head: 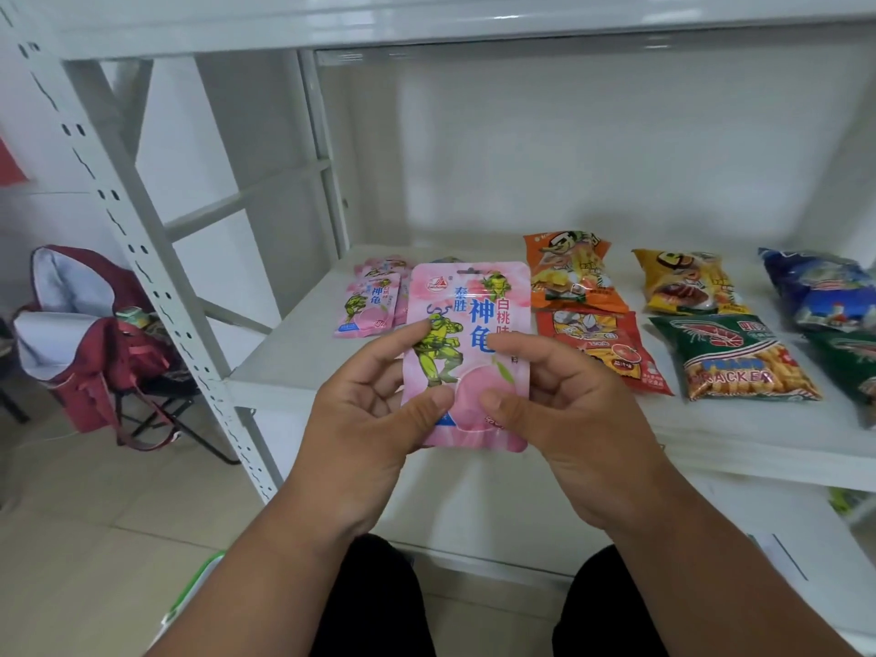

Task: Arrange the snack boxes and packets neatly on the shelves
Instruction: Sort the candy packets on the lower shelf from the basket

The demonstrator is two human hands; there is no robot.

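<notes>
Our left hand (374,410) and right hand (554,400) pinch the pink packet (467,353) by its 2 side edges, upright and face-on, in front of the shelf (294,372). We judge this grip squares it for placing beside the matching pink packets (367,303) lying at the shelf's left end.

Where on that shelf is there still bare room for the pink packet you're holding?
The shelf is bare at the front left, before the pink packets and left of the red packet. The right side is crowded, from the orange packet to the prawn crackers.
</notes>
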